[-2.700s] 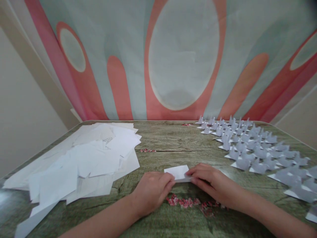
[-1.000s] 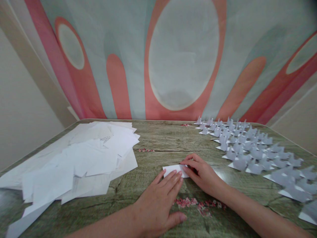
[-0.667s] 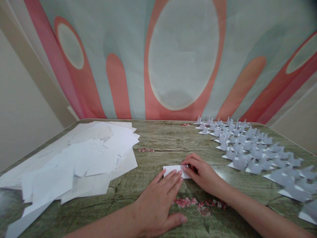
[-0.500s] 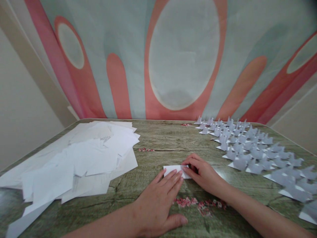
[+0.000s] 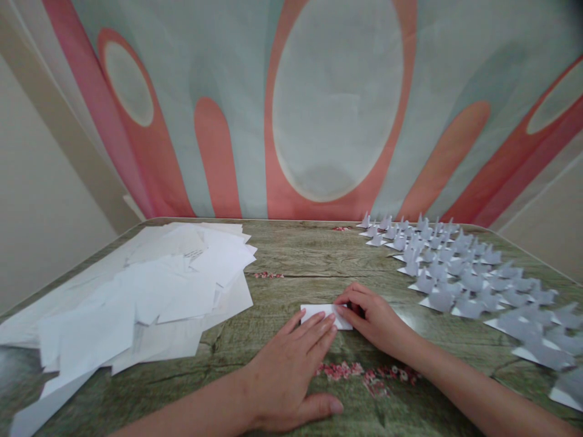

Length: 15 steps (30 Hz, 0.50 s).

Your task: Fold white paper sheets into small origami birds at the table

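Observation:
A small folded piece of white paper (image 5: 314,311) lies flat on the table in front of me. My left hand (image 5: 291,364) rests across its near side, fingers stretched out and thumb spread away over the wood. At the paper's right end, my right hand (image 5: 373,315) pinches the edge between thumb and fingers. The fingertips of both hands cover part of the paper, so its exact folds are hard to make out.
A wood-grain table (image 5: 300,249) with printed pink flowers carries a loose pile of white paper sheets (image 5: 168,291) on the left. Several rows of folded white paper figures (image 5: 473,279) stand along the right. A patterned backdrop (image 5: 337,103) hangs behind the far edge.
Hardly anything differs. Both hands stay on the folded paper in nearly the same pose, with only a tiny shift of the view.

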Each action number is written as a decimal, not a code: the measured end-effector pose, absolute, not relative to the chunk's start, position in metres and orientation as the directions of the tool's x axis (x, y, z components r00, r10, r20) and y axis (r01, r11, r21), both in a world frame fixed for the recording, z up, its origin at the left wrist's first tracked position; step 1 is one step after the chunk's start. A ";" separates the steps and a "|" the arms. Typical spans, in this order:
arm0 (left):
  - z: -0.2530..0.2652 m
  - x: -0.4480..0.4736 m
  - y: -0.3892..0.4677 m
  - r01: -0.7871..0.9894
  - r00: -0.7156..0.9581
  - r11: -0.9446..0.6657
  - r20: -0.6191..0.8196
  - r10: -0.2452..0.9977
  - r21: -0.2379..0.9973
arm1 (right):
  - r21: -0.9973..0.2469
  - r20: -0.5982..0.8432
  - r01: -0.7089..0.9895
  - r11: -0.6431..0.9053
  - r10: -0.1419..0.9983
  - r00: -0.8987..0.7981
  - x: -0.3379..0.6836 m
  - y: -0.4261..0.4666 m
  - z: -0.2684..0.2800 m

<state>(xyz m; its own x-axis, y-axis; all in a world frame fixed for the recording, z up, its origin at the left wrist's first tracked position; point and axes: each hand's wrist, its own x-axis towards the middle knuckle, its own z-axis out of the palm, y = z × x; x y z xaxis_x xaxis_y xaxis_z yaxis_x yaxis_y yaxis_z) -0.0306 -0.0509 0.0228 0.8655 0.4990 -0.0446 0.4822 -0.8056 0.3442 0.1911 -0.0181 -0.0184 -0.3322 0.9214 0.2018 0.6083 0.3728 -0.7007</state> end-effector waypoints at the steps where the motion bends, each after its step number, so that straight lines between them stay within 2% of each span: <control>1: 0.023 -0.031 -0.051 0.482 0.866 -0.805 -0.045 0.499 0.347 | -0.701 0.202 0.609 0.373 0.922 -0.332 0.191 -0.018 -0.018; 15: 0.022 -0.032 -0.049 0.472 0.870 -0.810 -0.033 0.493 0.349 | -0.695 0.221 0.610 0.381 0.920 -0.324 0.190 -0.019 -0.020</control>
